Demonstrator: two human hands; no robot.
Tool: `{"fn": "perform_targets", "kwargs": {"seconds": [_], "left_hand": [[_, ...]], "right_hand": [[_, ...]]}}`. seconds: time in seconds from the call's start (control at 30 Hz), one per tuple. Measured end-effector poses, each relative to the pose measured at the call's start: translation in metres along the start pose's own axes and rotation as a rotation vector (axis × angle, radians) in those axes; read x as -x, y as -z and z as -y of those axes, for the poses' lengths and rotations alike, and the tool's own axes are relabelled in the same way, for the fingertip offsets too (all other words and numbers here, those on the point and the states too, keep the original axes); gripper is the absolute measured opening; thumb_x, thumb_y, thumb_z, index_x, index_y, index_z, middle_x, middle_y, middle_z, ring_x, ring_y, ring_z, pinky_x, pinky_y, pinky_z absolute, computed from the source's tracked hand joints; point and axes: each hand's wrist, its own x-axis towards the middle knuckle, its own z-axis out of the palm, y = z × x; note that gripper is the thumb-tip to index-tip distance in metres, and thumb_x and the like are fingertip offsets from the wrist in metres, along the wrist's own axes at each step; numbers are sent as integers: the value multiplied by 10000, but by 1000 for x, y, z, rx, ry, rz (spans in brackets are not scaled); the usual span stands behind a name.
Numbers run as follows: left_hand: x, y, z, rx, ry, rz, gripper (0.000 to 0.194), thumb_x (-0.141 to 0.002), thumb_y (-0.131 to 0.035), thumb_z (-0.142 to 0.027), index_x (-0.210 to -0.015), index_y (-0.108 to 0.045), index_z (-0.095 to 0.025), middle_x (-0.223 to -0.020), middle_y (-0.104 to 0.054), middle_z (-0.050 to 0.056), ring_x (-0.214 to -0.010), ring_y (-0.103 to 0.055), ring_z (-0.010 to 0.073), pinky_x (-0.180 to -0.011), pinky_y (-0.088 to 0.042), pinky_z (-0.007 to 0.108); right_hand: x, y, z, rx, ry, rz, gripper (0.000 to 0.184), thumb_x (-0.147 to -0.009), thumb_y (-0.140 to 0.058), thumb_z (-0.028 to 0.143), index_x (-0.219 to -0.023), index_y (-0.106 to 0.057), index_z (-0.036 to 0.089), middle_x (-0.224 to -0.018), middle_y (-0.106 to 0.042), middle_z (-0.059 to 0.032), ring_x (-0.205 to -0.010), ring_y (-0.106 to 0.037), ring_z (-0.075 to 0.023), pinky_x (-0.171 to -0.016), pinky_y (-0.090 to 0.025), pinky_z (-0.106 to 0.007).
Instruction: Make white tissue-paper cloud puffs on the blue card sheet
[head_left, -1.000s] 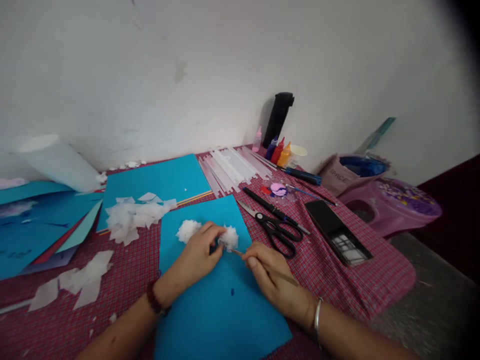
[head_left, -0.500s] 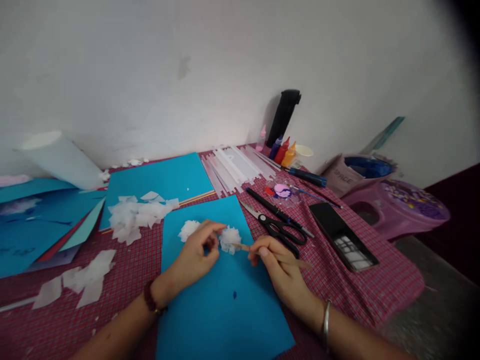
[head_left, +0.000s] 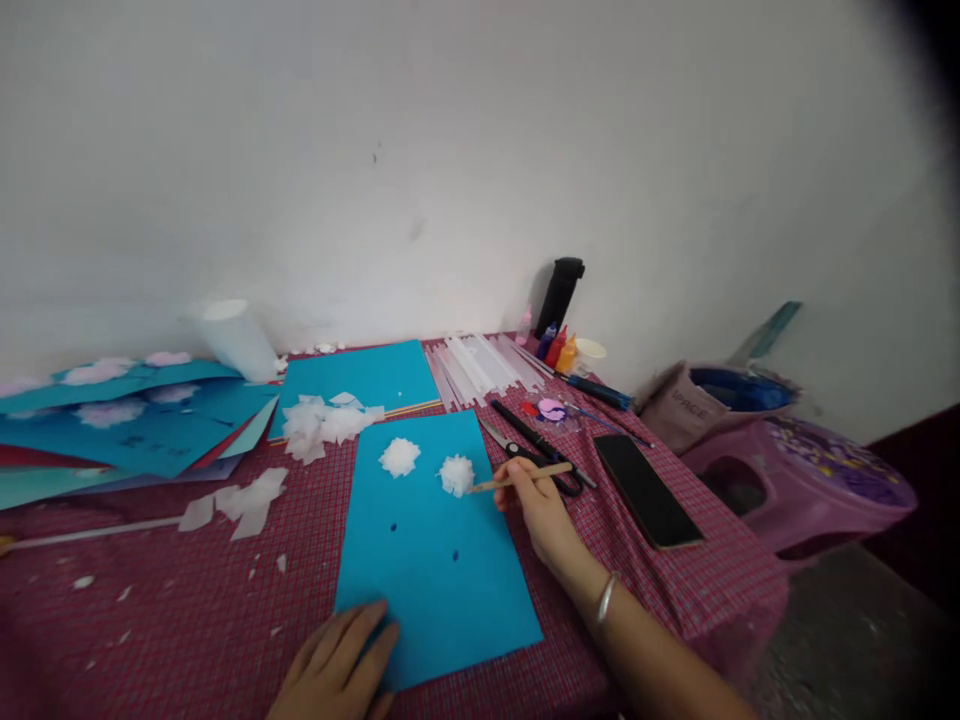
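A blue sheet of paper (head_left: 427,610) lies before me with two fluffy white paper puffs on it, a left puff (head_left: 400,457) and a right puff (head_left: 456,475). Two small dark blue spots show below them. My right hand (head_left: 536,495) is closed around a thin wooden stick (head_left: 551,471), whose tip is by the lower edge of the right puff. I cannot tell whether the tip touches it. At the sheet's lower left corner rests my left hand (head_left: 337,660), fingers stretched out and flat, holding nothing.
Black scissors (head_left: 521,452), a black pen (head_left: 517,425) and a phone (head_left: 649,490) lie right of the sheet. Paint bottles (head_left: 556,345) stand behind, near white strips (head_left: 487,365). Torn white paper (head_left: 326,425) and painted blue sheets (head_left: 165,425) are leftward. A pink stool (head_left: 795,480) stands beyond the table.
My left hand has left the puffs and come down to the sheet's lower left corner. The right hand still holds the stick by the right puff. The view has shifted; the phone screen looks dark.
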Motion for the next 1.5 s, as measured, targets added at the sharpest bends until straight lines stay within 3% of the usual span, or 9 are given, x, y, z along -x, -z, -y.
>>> {"fn": "perform_targets", "kwargs": {"seconds": [0.2, 0.5, 0.7, 0.87, 0.97, 1.07, 1.17, 1.3, 1.5], "left_hand": [[12, -16, -5, -41, 47, -74, 326, -833, -520, -309, -1141, -618, -265, -1155, -687, -1, -980, -644, 187, -802, -522, 301], [4, 7, -25, 201, 294, 71, 444, -736, -593, -181, -1172, -579, -262, -1221, -650, 29, -1080, -612, 231, -913, -522, 383], [1, -5, -28, 483, 463, 234, 457, -767, -651, -337, -1212, -562, -280, -1299, -597, 83, -1193, -537, 305, -1032, -427, 489], [1, 58, 27, 1021, 396, 446, 304, -846, -577, -369, -1142, -636, -337, -1191, -667, 8, -1092, -604, 223, -969, -454, 298], [5, 91, 92, 1102, 697, 438, 327, -859, -504, -314, -1160, -622, -267, -1021, -714, -14, -908, -654, 169, -787, -494, 228], [13, 79, 153, 505, 1173, 201, 238, -828, -470, -311, -854, -658, -167, -844, -701, 42, -792, -633, 188, -708, -456, 254], [20, 46, 189, 333, 1315, 181, 248, -827, -458, -352, -760, -608, -167, -762, -673, 68, -737, -614, 211, -662, -414, 279], [21, 18, 196, 251, 1395, 171, 241, -767, -540, -426, -726, -561, -190, -672, -625, 40, -654, -583, 207, -571, -346, 265], [10, 23, 189, 329, 1409, 28, 223, -701, -547, -405, -623, -492, -203, -600, -547, 2, -605, -507, 179, -525, -310, 248]], "right_hand": [[-13, -7, -10, 154, -20, 14, 314, -810, -565, 471, -720, -615, 174, -549, -590, 20, -435, -500, -107, -387, -340, -199], [12, 1, 8, 122, -34, 41, 364, -841, -519, 537, -733, -564, 192, -549, -567, 25, -471, -512, -118, -455, -405, -219], [18, -29, 21, 160, -131, 448, 381, -865, -520, 540, -893, -643, 181, -730, -682, -45, -634, -611, -185, -621, -479, -298], [14, -52, 10, 75, -310, 641, 385, -861, -535, 544, -879, -657, 179, -730, -699, -55, -630, -612, -174, -627, -464, -305], [8, -52, -6, -28, -404, 655, 352, -861, -560, 520, -886, -651, 181, -735, -693, -47, -623, -611, -159, -622, -456, -297], [4, -47, -15, -97, -450, 645, 326, -864, -569, 504, -901, -641, 189, -731, -678, -32, -613, -608, -149, -615, -455, -292], [2, -44, -18, -71, -442, 690, 312, -891, -539, 483, -913, -632, 186, -744, -675, -33, -626, -611, -145, -618, -456, -285], [3, -47, -14, 12, -351, 750, 318, -895, -524, 480, -920, -621, 178, -754, -671, -37, -629, -615, -146, -620, -473, -283], [20, -52, 4, 146, -150, 787, 301, -879, -527, 459, -904, -655, 188, -759, -664, -28, -646, -613, -152, -635, -498, -291]]}}
